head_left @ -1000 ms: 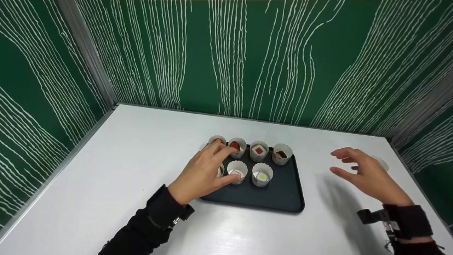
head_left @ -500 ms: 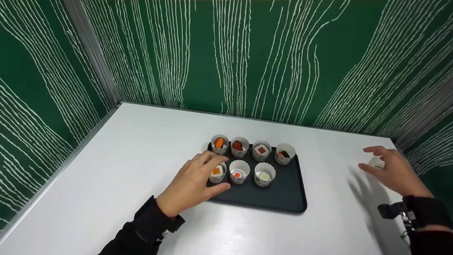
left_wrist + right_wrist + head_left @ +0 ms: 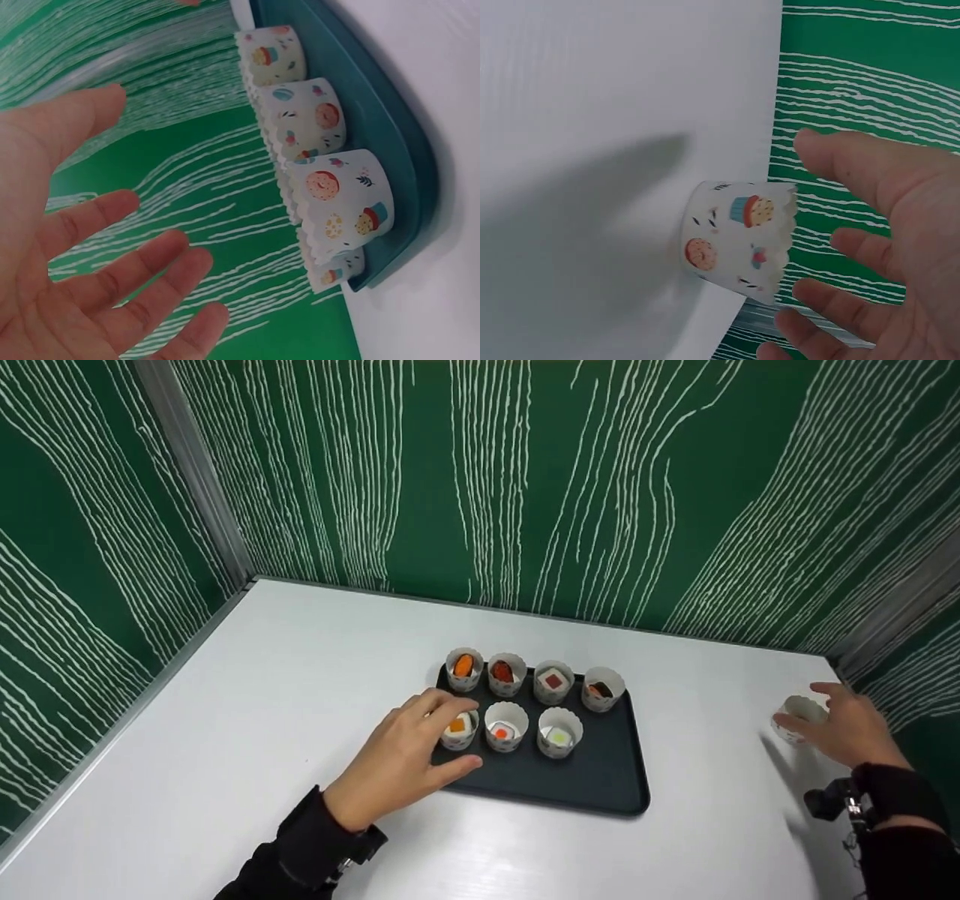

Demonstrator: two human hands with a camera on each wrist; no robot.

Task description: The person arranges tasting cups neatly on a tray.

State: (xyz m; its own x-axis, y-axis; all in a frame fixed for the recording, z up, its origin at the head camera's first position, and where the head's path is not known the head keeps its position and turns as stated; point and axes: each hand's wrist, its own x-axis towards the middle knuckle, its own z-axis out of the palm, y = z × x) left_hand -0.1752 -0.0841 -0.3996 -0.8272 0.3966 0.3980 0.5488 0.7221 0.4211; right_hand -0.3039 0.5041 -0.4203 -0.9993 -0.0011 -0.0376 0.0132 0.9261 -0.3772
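My left hand hovers over the left side of a dark tray, fingers and thumb spread with nothing between them. Just beside it stands a paper baking cup holding a white piece with an orange square. In the left wrist view the fingers stay apart from the printed cups. At the far right my right hand reaches over a lone paper baking cup on the white table. In the right wrist view its fingers are spread near the scalloped rim of that cup, not gripping it.
Other paper cups with small sushi-like pieces stand on the tray in two rows, such as a back cup with an orange piece and a front cup with a yellow-green centre. Green panels with white lines border the white table.
My right hand has moved right, to the lone cup. My left hand has drawn back left and toward me from over the cups, uncovering several of them.
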